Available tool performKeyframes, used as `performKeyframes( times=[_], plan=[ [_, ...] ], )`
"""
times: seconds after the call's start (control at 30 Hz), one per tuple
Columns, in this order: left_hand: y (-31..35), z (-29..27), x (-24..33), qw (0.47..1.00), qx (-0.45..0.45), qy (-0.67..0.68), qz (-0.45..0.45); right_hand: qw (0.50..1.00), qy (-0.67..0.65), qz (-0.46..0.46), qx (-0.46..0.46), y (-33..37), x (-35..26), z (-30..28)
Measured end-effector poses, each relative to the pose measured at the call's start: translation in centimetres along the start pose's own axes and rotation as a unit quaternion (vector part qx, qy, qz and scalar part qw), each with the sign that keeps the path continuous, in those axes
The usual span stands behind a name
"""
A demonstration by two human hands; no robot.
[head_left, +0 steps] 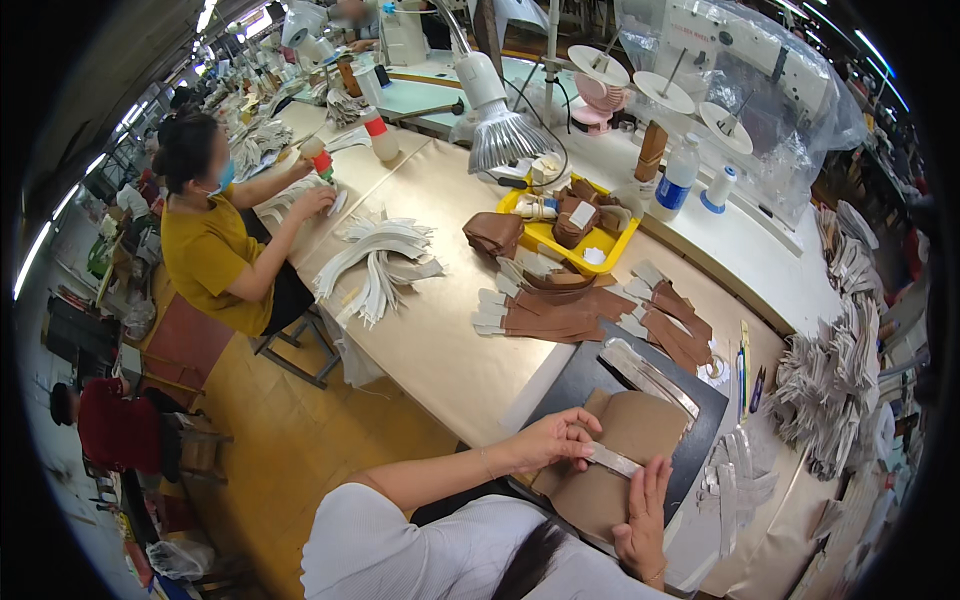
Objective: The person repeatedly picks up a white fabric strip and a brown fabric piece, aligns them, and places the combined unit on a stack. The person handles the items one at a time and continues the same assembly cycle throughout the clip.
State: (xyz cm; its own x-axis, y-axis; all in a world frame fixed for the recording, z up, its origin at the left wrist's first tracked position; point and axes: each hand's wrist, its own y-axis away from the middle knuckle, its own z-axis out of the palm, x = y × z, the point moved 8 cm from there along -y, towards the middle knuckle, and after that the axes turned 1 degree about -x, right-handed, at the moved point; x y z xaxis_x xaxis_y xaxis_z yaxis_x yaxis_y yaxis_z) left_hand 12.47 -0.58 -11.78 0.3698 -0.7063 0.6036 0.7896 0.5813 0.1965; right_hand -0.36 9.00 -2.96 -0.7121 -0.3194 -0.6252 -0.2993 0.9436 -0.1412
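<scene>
A brown panel, leather or cloth, lies with a fold across its middle on a dark board in front of me. Across the fold runs a narrow pale strip. My left hand pinches the strip's left end between thumb and fingers. Flat on the panel, fingers stretched out, my right hand rests by the strip's other end. Beyond the panel, a long pale bar lies on the board. Part of the panel is hidden under my hands.
Brown strips with pale ends lie beyond the board, near a yellow tray of brown pieces. A lamp hangs over the table. Pens and loose pale strips lie right. At left, a co-worker sits near white strips.
</scene>
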Motion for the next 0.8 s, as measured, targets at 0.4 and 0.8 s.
performKeyframes(
  times=[0.4, 0.8],
  plan=[
    [-0.6, 1.0, 2.7, 0.985, 0.047, -0.157, -0.049, 0.966, -0.19, 0.16, 0.07, 6.9, 5.7, 4.5],
    [-6.7, 13.0, 13.9, 0.91, -0.11, -0.367, 0.158, 0.88, 0.041, 0.3, 0.365, 8.7, 9.3, -10.6]
  ],
)
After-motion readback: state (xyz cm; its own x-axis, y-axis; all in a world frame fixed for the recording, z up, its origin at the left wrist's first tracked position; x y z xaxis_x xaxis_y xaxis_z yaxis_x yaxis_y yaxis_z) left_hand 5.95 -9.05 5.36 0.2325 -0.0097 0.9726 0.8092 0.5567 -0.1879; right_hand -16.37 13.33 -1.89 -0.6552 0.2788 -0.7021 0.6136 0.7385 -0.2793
